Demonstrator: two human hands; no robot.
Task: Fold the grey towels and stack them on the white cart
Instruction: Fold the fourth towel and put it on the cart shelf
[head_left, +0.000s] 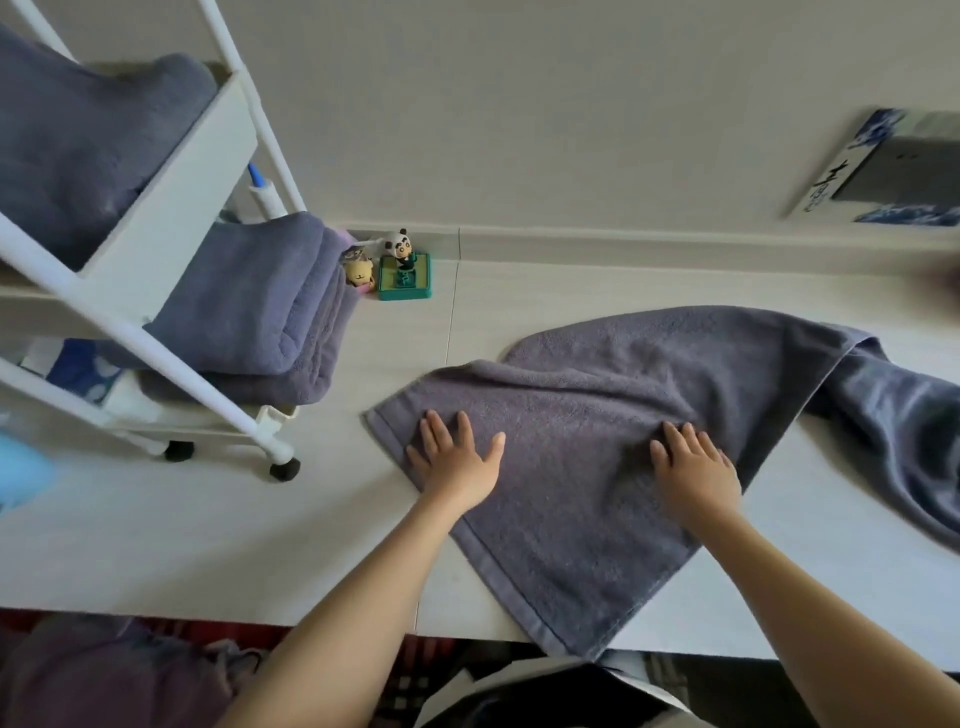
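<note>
Fingers of both hands, left hand (457, 462) and right hand (693, 470), lie spread flat on the grey towel (597, 415) at lower centre of the surface (156, 519); towel's long axis trails to upper right; white cart (171, 244) upper left, nearer the left hand.

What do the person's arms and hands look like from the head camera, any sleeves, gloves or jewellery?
Both forearms are bare, with no sleeves in view. The left hand and right hand wear no gloves, and no rings, watch or wristband show. Nails look short and unpainted.
</note>
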